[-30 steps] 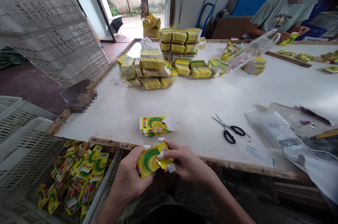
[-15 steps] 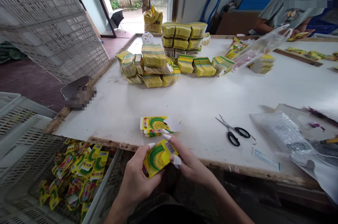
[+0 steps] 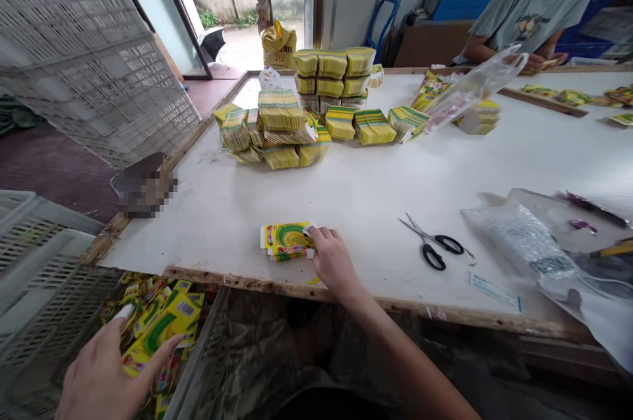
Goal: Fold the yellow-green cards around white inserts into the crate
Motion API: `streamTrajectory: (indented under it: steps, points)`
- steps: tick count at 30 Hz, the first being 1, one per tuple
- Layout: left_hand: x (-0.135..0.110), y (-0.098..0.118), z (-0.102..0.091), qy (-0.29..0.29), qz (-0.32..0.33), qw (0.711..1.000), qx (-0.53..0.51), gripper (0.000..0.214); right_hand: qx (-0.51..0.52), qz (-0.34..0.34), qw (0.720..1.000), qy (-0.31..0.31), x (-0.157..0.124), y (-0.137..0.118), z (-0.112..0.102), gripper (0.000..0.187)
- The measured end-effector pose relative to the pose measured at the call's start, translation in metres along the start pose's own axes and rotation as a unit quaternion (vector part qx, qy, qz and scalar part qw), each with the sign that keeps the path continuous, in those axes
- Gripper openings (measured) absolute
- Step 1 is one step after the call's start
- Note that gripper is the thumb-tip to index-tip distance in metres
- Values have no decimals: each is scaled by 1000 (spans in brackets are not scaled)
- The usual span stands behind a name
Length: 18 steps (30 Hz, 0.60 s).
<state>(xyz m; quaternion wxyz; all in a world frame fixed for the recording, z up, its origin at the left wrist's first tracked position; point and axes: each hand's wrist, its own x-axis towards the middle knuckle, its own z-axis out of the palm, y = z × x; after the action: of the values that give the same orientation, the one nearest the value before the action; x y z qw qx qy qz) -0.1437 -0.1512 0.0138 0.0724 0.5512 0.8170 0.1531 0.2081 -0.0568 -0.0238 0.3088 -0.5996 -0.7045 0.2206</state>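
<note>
Over the crate at lower left, my left hand (image 3: 106,364) is open, its thumb and fingers spread. A yellow-and-green carton (image 3: 171,324) lies just beyond that hand, between thumb and forefinger; whether it still touches them is hard to tell. My right hand (image 3: 332,262) is closed at the right end of a small stack of flat yellow cartons (image 3: 287,240) near the table's front edge. Its fingertips pinch that end, partly hidden behind the knuckles. White tape covers some fingertips.
Bundled cartons (image 3: 281,110) are piled toward the back of the white table (image 3: 356,189). Black-handled scissors (image 3: 430,242) and bubble wrap (image 3: 519,235) lie on the right. The plastic crate (image 3: 192,367) holds filled-looking packs. Across the table sits another person (image 3: 524,24).
My left hand has moved down and left from the table edge to the crate, with the carton, and opened. My right hand has left that carton and gone to the stack.
</note>
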Motion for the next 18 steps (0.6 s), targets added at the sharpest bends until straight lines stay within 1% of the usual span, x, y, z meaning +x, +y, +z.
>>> streamTrajectory:
  steps: [2,4,6,8,9,10,11,12,13,14,15,16,18]
  points:
    - [-8,4,7,-31,-17,999,-23,81,3,1,1000,2,4,1,4,44]
    - [-21,23,22,-76,-25,990,-114,74,11,4,1000,9,6,2,5,46]
    - [-33,48,41,-135,7,963,-232,63,30,8,999,17,5,2,3,48]
    - [-43,76,61,-175,31,921,-348,55,62,9,998,19,1,-1,0,49]
    - [-47,89,69,-182,35,894,-409,56,76,5,997,16,-3,-4,-1,49]
    - [-50,103,75,-172,33,861,-478,60,102,1,995,8,-8,-9,-2,48]
    - [-53,116,80,-153,29,821,-549,65,140,-2,990,-6,-15,-15,-2,47]
    - [-56,129,83,-136,26,776,-615,69,179,-6,984,-25,-23,-23,-1,47]
    - [-58,141,83,-120,18,729,-674,72,274,4,960,-53,-32,-31,0,48]
    - [-60,153,82,-101,-1,683,-724,75,358,17,930,-86,-41,-40,2,46]
    - [-61,164,79,-79,-30,643,-761,75,418,37,900,-118,-50,-48,4,47]
    - [-61,174,76,-60,-59,609,-789,72,462,54,875,-135,-57,-56,5,46]
    - [-59,187,69,-31,-104,550,-828,59,514,86,838,-159,-69,-67,7,45]
